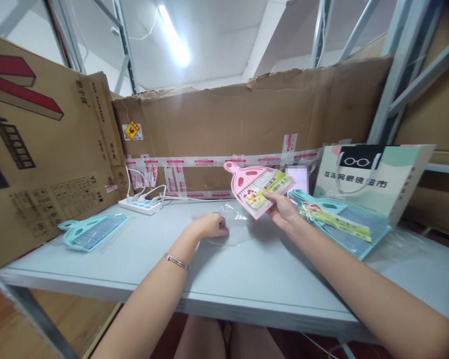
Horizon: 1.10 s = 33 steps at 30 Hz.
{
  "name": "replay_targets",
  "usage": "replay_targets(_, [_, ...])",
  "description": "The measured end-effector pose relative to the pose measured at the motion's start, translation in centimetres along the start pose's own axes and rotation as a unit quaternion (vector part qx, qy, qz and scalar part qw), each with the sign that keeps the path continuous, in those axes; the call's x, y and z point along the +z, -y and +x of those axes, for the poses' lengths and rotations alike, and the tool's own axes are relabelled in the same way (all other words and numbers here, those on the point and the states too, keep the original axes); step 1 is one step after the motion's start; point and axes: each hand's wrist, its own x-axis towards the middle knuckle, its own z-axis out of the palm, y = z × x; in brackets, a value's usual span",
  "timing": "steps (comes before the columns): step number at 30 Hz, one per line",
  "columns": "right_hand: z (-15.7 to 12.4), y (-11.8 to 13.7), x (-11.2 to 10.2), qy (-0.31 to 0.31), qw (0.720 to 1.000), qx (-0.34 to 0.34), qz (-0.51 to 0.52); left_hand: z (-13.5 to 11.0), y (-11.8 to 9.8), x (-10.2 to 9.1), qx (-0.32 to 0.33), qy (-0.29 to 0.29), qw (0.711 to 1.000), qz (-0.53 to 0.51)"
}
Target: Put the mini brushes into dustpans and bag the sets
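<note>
My right hand (282, 209) grips a pink mini dustpan and brush set (255, 187) with a yellow label, holding it tilted above the grey table (247, 279). My left hand (209, 225), with a bracelet on the wrist, rests on the table with its fingers closed on a clear plastic bag (230, 224) that lies flat under the pink set. A teal dustpan set (344, 224) with a yellow label lies just right of my right hand.
Another teal dustpan set (92, 230) lies at the table's left. A white power strip (140, 204) with cables sits at the back. Cardboard walls (247, 124) enclose the back and left. A paper bag with a glasses print (374, 174) stands at the right.
</note>
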Motion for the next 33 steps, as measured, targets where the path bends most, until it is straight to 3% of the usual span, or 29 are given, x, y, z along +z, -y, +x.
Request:
replay_targets(2, [0.0,0.2,-0.1,0.022,1.000,0.013,-0.016,0.3,0.4,-0.5,-0.021,-0.047,0.999,0.013])
replay_targets(4, [-0.1,0.6,-0.3,0.083,0.994,0.048,-0.046,0.3,0.9,-1.6,-0.050,-0.091,0.994,0.028])
replay_targets(8, [-0.7,1.4,-0.7,0.211,0.960,0.131,-0.128,-0.2,2.2,-3.8,-0.158,-0.174,0.969,0.074])
replay_targets(12, [-1.5,1.4,-0.6,0.220,0.944,0.146,-0.196,-0.6,2.7,-4.5,-0.196,-0.205,0.953,0.104])
replay_targets(17, [-1.7,-0.3,-0.4,0.192,0.948,0.129,-0.220,-0.4,0.9,-3.6,-0.127,-0.215,0.963,0.106])
replay_targets(22, [-1.9,-2.1,0.1,0.173,0.968,0.110,-0.144,-0.3,-1.0,-2.7,-0.008,-0.210,0.973,0.098])
replay_targets(29, [-2.1,-3.6,0.4,0.190,0.969,0.120,-0.100,-0.4,-1.4,-2.4,0.050,-0.246,0.962,0.105])
replay_targets(33, [-1.8,-3.2,0.5,0.158,0.980,0.107,-0.052,-0.5,-1.2,-2.8,0.058,-0.312,0.945,0.084])
